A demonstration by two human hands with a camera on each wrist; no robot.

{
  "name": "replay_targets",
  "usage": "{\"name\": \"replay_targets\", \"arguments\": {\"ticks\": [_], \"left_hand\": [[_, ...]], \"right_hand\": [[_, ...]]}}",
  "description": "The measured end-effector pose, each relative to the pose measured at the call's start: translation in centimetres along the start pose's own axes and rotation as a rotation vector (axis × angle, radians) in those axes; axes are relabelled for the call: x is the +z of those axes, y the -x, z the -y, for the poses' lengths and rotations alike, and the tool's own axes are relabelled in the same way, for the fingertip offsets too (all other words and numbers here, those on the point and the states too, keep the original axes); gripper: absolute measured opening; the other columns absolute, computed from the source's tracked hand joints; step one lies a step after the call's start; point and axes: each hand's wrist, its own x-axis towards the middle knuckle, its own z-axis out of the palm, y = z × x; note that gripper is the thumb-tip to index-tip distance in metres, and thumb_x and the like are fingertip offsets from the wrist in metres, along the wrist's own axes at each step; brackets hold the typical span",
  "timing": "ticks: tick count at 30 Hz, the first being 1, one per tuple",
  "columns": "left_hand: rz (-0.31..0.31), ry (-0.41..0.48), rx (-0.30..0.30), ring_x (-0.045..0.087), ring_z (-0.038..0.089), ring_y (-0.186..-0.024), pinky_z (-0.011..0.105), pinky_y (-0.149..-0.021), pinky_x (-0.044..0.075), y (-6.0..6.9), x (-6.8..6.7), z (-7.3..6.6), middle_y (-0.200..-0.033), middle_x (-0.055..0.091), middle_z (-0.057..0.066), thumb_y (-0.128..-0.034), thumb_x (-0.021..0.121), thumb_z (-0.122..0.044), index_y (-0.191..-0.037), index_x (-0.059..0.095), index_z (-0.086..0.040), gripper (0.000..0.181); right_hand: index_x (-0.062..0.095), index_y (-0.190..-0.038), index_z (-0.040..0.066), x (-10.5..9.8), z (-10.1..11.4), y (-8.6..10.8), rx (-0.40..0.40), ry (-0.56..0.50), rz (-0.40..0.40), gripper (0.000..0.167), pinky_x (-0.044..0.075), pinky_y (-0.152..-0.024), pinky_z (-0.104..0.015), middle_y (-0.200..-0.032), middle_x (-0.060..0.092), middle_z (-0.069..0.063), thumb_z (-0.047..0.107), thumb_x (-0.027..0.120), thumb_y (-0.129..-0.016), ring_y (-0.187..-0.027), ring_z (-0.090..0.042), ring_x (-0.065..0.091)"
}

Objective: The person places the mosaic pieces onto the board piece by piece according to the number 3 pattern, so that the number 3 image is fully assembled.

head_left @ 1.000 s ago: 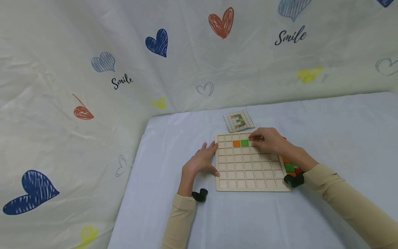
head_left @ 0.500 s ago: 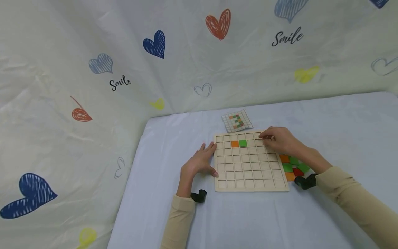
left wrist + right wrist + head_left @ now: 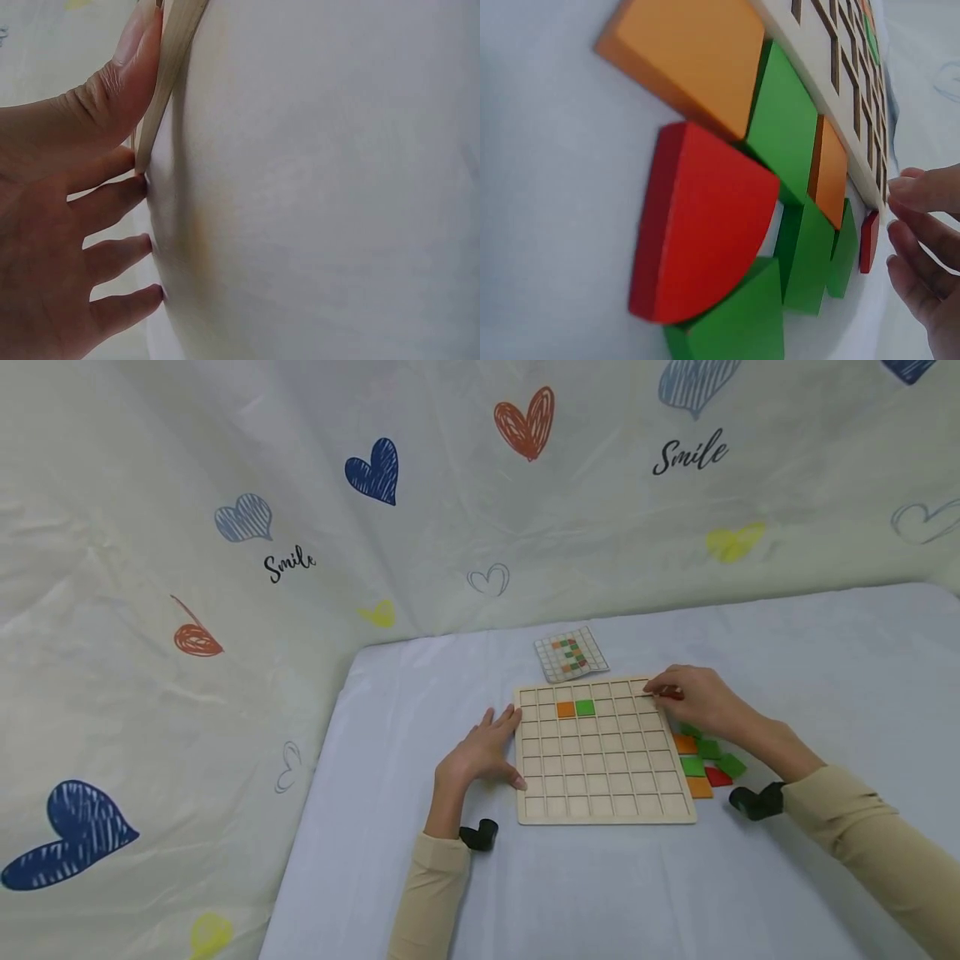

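Note:
A pale wooden grid board (image 3: 600, 764) lies on the table; an orange square tile (image 3: 566, 710) and a green square tile (image 3: 585, 707) sit side by side in its second row. My left hand (image 3: 483, 753) rests at the board's left edge with fingers spread; in the left wrist view its thumb (image 3: 112, 97) touches the wooden edge. Over the board's far right corner is my right hand (image 3: 693, 695), fingers loosely bent. Nothing shows between the fingers in the right wrist view. Near those fingertips a red piece (image 3: 868, 241) lies on the cloth.
Several loose orange, green and red pieces lie along the board's right side, among them a red quarter-round piece (image 3: 705, 225) and a green tile (image 3: 692, 767). Behind the board lies a printed pattern card (image 3: 592, 649). White cloth (image 3: 585, 893) covers the table; a printed curtain hangs behind.
My right hand has moved right, from beside the green tile in the second row to the board's far right corner, uncovering more loose pieces. My left hand has stayed at the board's edge.

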Motion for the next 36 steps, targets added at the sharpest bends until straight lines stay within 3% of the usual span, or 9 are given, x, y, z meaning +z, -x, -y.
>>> {"name": "replay_targets", "arguments": {"ticks": [5,13,26,36], "left_hand": [[-0.003,0.01,0.0,0.0,0.027,-0.162,0.055,-0.13,0.013,-0.1,0.0,0.0,-0.174,0.011,-0.004,-0.0719,0.095,-0.023,-0.166,0.02,-0.02,0.121],[0.006,-0.005,0.006,0.001,0.028,-0.162,0.051,-0.131,0.012,-0.1,0.2,0.1,-0.174,0.012,-0.002,-0.072,0.095,-0.023,-0.166,0.021,-0.018,0.12],[-0.002,-0.001,0.002,0.002,0.029,-0.162,0.056,-0.129,0.015,-0.1,0.2,0.1,-0.174,0.012,-0.002,-0.0716,0.095,-0.023,-0.166,0.021,-0.018,0.12],[0.0,0.005,-0.007,0.001,0.028,-0.162,0.056,-0.13,0.014,-0.1,0.1,-0.1,-0.174,0.012,-0.004,-0.0717,0.095,-0.023,-0.166,0.021,-0.019,0.12]], "right_hand": [[0.072,-0.114,-0.01,0.0,-0.4,0.0,0.029,0.03,-0.026,0.025,0.061,-0.073,-0.045,-0.104,0.069,-0.021,-0.005,0.071,-0.089,-0.09,-0.033,0.067],[0.069,-0.116,-0.013,0.3,-1.1,0.3,0.113,0.067,0.039,0.029,0.057,-0.076,-0.047,-0.105,0.066,-0.026,0.0,0.073,-0.09,-0.09,-0.034,0.062],[0.07,-0.103,-0.011,0.0,-1.4,0.2,0.127,0.052,0.053,0.016,0.058,-0.077,-0.048,-0.1,0.064,-0.024,-0.004,0.072,-0.089,-0.086,-0.032,0.06],[0.073,-0.101,-0.009,-0.3,-1.9,0.5,0.055,0.087,-0.014,0.016,0.057,-0.076,-0.048,-0.092,0.071,-0.019,-0.007,0.075,-0.085,-0.08,-0.027,0.06]]}}
